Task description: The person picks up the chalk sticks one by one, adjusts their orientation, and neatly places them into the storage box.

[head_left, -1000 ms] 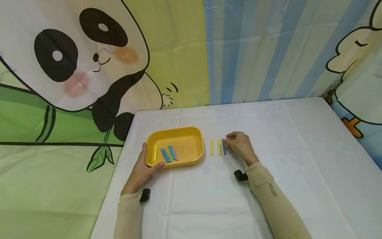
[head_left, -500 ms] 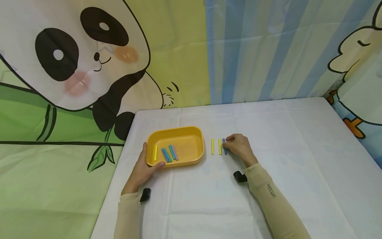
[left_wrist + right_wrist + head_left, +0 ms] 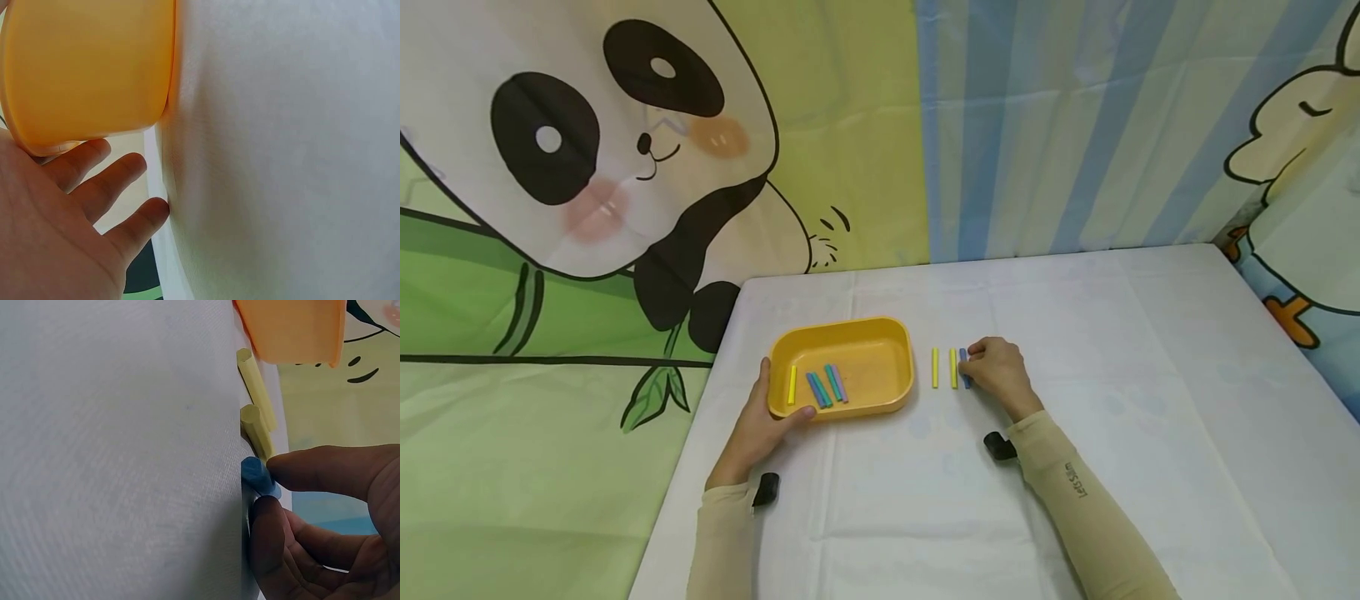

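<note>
My left hand (image 3: 758, 429) holds the left end of a yellow plastic tray (image 3: 880, 358), thumb at its front rim, with some fingertips spread below the wall in the left wrist view. Inside lie a yellow chalk stick (image 3: 792, 385) and, further right, several blue, teal and purple chalk sticks (image 3: 832, 382). Right of the tray, two yellow chalk sticks (image 3: 935, 368) stand apart in a row on the table. Beside them is a blue chalk stick (image 3: 256, 474), pinched between thumb and forefinger of my right hand (image 3: 1000, 371) at table level; the hand partly hides it.
A white cloth covers the table (image 3: 910, 500). Behind it hangs a printed curtain (image 3: 850, 125) with a panda and blue stripes. Black wrist cameras (image 3: 1000, 446) sit at both sleeve cuffs, close above the cloth.
My right hand and forearm have shifted very slightly toward the left while staying at the blue chalk stick. The left hand and the tray stay as they were.
</note>
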`<state>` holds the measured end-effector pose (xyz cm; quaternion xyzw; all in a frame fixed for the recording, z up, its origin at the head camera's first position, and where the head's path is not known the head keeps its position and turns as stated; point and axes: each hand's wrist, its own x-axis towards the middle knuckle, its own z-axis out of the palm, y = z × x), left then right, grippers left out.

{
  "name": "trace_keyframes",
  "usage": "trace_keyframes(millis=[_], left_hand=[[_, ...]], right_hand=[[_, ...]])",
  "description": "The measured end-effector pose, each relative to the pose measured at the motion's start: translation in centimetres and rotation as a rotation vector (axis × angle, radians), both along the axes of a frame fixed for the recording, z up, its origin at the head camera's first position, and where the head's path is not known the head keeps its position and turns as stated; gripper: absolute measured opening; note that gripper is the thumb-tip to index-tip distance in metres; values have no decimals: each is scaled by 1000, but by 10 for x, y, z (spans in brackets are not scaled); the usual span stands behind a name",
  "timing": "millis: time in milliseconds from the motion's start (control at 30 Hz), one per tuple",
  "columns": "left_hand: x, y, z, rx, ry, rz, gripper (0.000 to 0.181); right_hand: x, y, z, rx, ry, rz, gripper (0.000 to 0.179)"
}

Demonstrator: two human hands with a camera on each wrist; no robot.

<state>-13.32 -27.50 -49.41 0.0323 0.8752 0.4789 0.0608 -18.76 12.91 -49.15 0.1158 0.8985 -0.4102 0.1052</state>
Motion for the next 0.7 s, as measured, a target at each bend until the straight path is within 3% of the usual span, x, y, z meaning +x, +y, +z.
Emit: trace_keyframes(millis=[100,200,700], left_hand=[[-5,-6,-15,3,8,6,124],[-6,-9,-21,6,25,6,124],[-4,-7,-19,0,41,9,123]], right_hand=[[0,-1,-1,11,5,-1,34],[0,-2,-1,19,13,-4,33],[0,-4,-3,76,112,17,30]])
